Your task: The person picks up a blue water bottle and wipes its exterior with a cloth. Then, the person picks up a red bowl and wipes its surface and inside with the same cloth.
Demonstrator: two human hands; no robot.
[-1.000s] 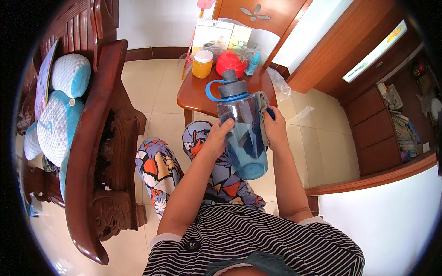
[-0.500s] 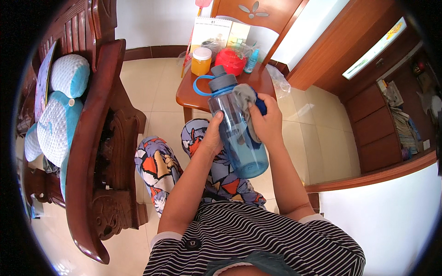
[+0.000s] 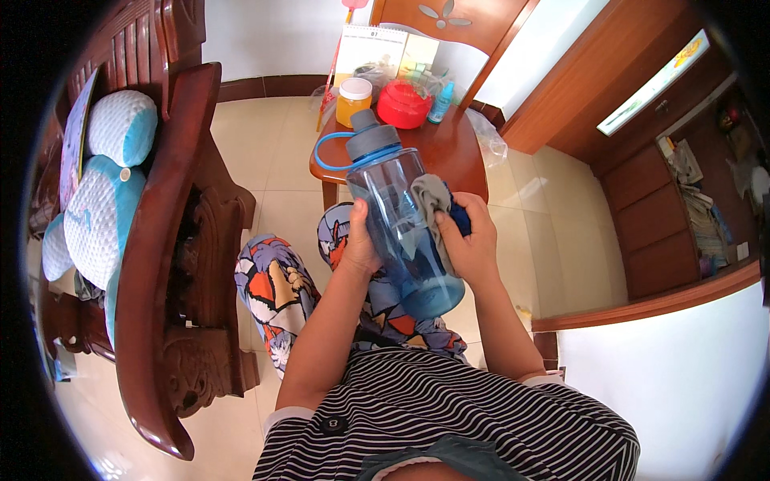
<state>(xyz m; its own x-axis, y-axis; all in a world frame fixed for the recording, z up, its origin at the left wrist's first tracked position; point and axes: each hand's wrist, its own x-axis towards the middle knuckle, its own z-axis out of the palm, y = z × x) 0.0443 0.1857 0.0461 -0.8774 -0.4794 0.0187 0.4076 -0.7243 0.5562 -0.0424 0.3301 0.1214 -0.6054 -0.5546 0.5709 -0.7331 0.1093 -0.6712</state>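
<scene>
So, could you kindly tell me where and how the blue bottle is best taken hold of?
Probably by the blue loop, from the left: it juts out beside the grey lid as a ring that could be hooked, clear of the left hand on the blue bottle and of the grey cloth in the right hand. The broad body looks harder to span.

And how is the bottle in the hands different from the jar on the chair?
The bottle is see-through blue; the jar looks yellow.
The bottle's cap is grey with a knob on top; the jar's lid is white and flat.
The bottle tilts in the left hand; the jar stands upright on the chair.
Both have their tops on.
</scene>
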